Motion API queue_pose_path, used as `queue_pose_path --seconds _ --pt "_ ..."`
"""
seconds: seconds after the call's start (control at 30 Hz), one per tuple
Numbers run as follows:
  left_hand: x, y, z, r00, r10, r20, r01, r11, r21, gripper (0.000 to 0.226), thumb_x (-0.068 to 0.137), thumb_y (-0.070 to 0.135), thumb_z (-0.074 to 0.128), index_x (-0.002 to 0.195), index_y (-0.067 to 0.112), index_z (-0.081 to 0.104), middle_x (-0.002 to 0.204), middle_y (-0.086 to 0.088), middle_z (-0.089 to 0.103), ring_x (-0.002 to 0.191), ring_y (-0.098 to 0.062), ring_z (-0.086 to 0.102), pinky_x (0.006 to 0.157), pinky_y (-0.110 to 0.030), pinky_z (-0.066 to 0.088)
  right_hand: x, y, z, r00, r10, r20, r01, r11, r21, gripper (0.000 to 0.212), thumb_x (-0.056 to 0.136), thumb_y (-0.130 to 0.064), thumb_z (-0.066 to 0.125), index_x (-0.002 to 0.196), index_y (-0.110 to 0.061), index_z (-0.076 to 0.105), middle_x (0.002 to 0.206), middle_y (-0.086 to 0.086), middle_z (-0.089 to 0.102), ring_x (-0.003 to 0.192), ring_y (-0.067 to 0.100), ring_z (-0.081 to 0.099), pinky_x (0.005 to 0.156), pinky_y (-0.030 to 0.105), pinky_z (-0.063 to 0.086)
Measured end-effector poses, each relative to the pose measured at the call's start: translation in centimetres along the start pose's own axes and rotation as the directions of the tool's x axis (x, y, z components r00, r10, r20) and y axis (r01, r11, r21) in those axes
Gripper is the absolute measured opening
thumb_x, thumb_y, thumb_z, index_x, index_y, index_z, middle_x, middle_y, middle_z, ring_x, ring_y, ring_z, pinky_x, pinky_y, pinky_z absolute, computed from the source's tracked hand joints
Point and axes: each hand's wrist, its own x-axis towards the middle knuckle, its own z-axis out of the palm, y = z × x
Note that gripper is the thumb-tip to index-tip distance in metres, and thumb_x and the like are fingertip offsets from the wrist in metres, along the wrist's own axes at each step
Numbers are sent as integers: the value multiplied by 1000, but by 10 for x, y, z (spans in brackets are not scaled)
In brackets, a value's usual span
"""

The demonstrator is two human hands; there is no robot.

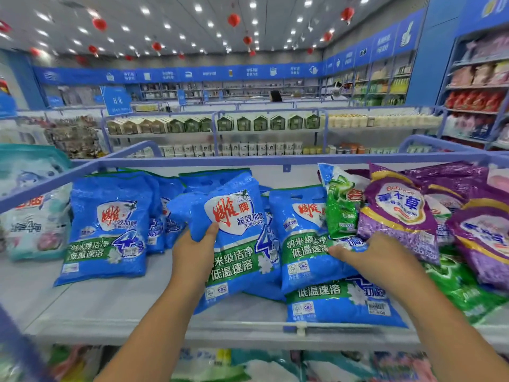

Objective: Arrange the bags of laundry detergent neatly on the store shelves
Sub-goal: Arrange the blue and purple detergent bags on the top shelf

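Observation:
Several blue detergent bags lie on the top shelf (115, 304). My left hand (194, 253) grips the left edge of a tilted blue bag (237, 244) at the centre, thumb on its front. My right hand (369, 257) rests with its fingers on another blue bag (305, 244) to the right, which overlaps a flat blue bag (341, 301) at the shelf's front edge. A further blue bag (107, 230) leans at the left. A green bag (340, 205) and purple bags (399, 213) are piled on the right.
A teal and white bag (35, 216) stands at the far left. A blue rail (248, 160) runs along the shelf's back. More green bags (462, 288) lie at the right front. Lower shelf goods (220, 365) show below. Other store shelves (270, 128) stand beyond.

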Motion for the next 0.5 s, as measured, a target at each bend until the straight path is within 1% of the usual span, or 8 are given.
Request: queue_pose_path --seconds 0.07,0.13,0.2,0.23,0.27,0.37,0.43,0.5 --pt "8 4 -11 999 20 28 -20 1000 0 12 95 32 66 106 27 66 92 22 66 83 4 59 72 -26 45 -2 -10 4 999 7 44 -8 1000 29 79 69 -79 67 90 -4 48 79 4 54 68 17 53 52 31 36" --pt "17 9 -25 998 28 51 -29 1000 11 11 95 32 66 105 27 65 92 22 65 84 5 58 75 -27 44 -4 -21 8 986 32 166 -64 979 193 77 64 -79 69 95 -11 50 88 6 54 75 19 54 62 32 41" --pt "30 9 -44 997 11 74 -11 1000 6 9 94 33 67 102 27 65 90 20 66 82 2 59 70 -27 44 -5 -33 11 954 78 288 -168 939 300 96 65 -79 66 129 -9 53 126 17 57 110 32 57 83 40 45" --pt "37 7 -54 996 -5 90 5 1000 0 11 93 33 68 102 26 66 91 18 67 83 -1 61 71 -28 45 -5 -36 14 947 88 310 -192 926 325 108 69 -78 65 145 -6 41 148 17 45 130 36 47 96 44 43" --pt "43 6 -64 994 -22 107 23 1000 -6 14 92 34 70 103 26 67 91 16 69 85 -4 62 73 -29 45 -6 -41 16 945 90 315 -197 925 324 115 70 -77 65 152 -3 31 159 16 33 140 36 38 104 45 40" --pt "61 0 -94 987 -27 159 25 1000 17 13 89 33 74 99 31 65 88 16 67 81 -4 61 72 -29 48 -3 -56 31 946 92 311 -207 909 361 118 69 -69 72 155 -2 27 163 13 25 145 34 32 111 45 35" --pt "70 -3 -112 982 -8 190 1 999 36 13 89 31 74 91 34 62 82 17 63 75 -2 57 66 -23 47 -5 -65 43 949 69 306 -203 879 432 95 75 -47 82 147 -3 41 155 16 38 141 32 39 110 40 35" --pt "79 -4 -131 979 10 202 -17 999 33 23 89 31 74 80 39 55 78 19 59 70 -2 54 63 -19 43 -8 -74 50 954 36 298 -176 871 460 79 71 -40 89 133 -8 52 137 18 52 133 31 48 106 39 38"
